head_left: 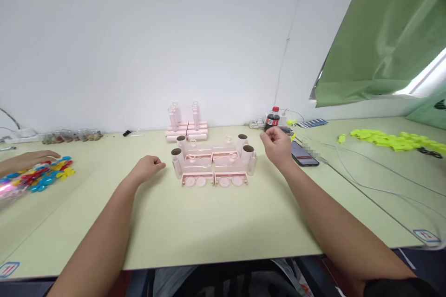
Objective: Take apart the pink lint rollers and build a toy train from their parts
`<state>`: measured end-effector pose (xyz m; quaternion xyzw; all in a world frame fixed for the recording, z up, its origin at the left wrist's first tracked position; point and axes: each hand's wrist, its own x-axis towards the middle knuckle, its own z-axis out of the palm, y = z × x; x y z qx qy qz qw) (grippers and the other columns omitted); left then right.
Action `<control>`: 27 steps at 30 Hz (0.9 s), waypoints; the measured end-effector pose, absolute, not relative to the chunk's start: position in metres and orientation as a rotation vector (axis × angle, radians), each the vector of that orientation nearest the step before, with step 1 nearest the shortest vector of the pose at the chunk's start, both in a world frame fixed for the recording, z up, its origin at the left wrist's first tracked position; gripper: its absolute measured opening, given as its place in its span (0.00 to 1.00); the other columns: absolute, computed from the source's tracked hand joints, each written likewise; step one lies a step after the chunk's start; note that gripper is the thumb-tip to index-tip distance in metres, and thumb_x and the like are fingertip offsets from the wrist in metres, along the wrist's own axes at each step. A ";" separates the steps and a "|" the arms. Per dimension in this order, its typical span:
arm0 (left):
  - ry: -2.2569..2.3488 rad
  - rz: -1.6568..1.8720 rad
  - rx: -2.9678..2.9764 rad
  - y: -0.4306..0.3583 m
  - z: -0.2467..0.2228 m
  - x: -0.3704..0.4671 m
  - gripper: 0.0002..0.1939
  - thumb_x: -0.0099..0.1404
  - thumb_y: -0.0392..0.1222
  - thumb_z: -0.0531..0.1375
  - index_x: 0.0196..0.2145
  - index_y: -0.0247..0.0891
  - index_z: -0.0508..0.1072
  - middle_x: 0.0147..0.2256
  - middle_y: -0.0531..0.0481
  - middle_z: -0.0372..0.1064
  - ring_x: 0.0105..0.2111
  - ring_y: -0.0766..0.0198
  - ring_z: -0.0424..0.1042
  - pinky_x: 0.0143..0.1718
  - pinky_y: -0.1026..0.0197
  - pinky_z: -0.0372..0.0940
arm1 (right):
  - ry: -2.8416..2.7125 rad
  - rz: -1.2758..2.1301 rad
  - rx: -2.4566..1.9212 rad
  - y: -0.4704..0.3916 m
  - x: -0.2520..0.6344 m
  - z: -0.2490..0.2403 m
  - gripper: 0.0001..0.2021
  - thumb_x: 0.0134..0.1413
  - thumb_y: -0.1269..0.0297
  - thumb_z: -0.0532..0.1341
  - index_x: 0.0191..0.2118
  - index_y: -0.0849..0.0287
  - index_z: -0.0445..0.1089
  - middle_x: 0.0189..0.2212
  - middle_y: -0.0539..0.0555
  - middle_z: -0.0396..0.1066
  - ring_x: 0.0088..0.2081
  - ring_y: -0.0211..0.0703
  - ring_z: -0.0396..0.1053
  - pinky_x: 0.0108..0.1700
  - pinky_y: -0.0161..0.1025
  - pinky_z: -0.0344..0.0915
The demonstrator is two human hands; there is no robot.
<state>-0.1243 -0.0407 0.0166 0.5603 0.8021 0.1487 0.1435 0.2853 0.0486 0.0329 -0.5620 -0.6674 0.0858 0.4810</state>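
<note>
My left hand (149, 170) rests on the table, fingers curled in and thumb pointing right; nothing shows in it. Raised over the right side, my right hand (278, 147) is closed too, with no object visible between its fingers. Between them stands a group of pale pink plastic parts: trays (213, 177) with flat pink discs (225, 181), and small heart-shaped loops above. Upright rolls with brown cores (248, 157) stand at both ends, a clear small bottle-like piece (254, 163) beside one. My left hand is just left of this group, touching none of it.
Farther back are more pink parts (186, 132), a cola bottle (272, 118) and a phone (304, 154). Yellow-green pieces (397, 139) and white cables lie right. At left, another person's hand (31, 161) is by colourful pieces (45, 176); bagged items (71, 136) line the wall.
</note>
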 end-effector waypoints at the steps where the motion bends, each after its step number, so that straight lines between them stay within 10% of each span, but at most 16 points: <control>1: 2.376 0.439 1.601 -0.036 0.010 -0.125 0.12 0.58 0.50 0.55 0.24 0.40 0.66 0.27 0.50 0.71 0.28 0.59 0.70 0.26 0.62 0.59 | -1.618 0.196 -1.499 0.062 0.295 0.024 0.11 0.60 0.57 0.50 0.35 0.58 0.63 0.30 0.52 0.69 0.31 0.41 0.65 0.35 0.36 0.59; 12: 2.612 0.287 1.722 -0.017 -0.017 -0.117 0.13 0.62 0.47 0.49 0.34 0.39 0.71 0.37 0.40 0.75 0.38 0.48 0.73 0.30 0.57 0.60 | -1.925 0.360 -1.721 0.113 0.298 -0.044 0.17 0.59 0.71 0.54 0.53 0.65 0.67 0.53 0.65 0.69 0.54 0.51 0.65 0.53 0.41 0.58; 27: 2.611 0.175 1.805 -0.017 -0.012 -0.119 0.16 0.64 0.48 0.46 0.31 0.39 0.70 0.37 0.39 0.75 0.38 0.48 0.74 0.28 0.58 0.59 | -2.075 0.253 -1.745 0.104 0.294 -0.043 0.15 0.63 0.59 0.59 0.51 0.61 0.68 0.50 0.58 0.69 0.47 0.47 0.69 0.49 0.50 0.68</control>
